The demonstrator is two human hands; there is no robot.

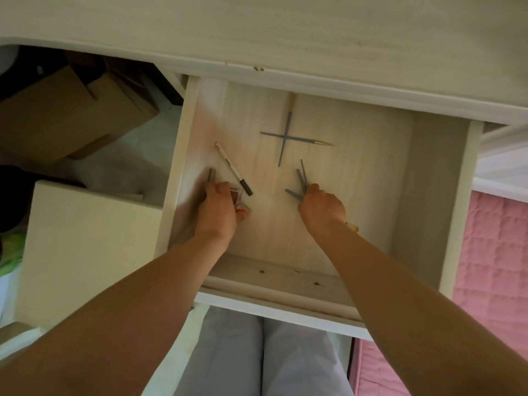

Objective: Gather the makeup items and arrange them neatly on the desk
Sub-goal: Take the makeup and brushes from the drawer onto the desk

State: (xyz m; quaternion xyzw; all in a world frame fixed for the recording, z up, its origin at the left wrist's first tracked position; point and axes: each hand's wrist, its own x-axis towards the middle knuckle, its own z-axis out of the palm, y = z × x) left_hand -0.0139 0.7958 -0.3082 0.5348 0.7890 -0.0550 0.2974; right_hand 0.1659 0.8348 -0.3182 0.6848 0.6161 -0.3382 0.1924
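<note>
Both hands were down in the open drawer point(423, 172) under the desk point(285, 32). The left hand point(218, 207) had its fingers curled round a grey stick point(211, 175) & a small see-through case point(236, 195). The right hand point(323, 208) pinched a bunch of grey brush handles point(300, 180), fanned out. A white pencil w/ a dark tip point(233, 167) lay just beside the left hand. 2 more brushes point(285, 135) lay crossed farther back in the drawer.

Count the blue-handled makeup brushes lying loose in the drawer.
2: blue-handled brushes crossed mid-drawer, one upright, one sideways. The right hand grips more grey handles; others may be hidden.
</note>
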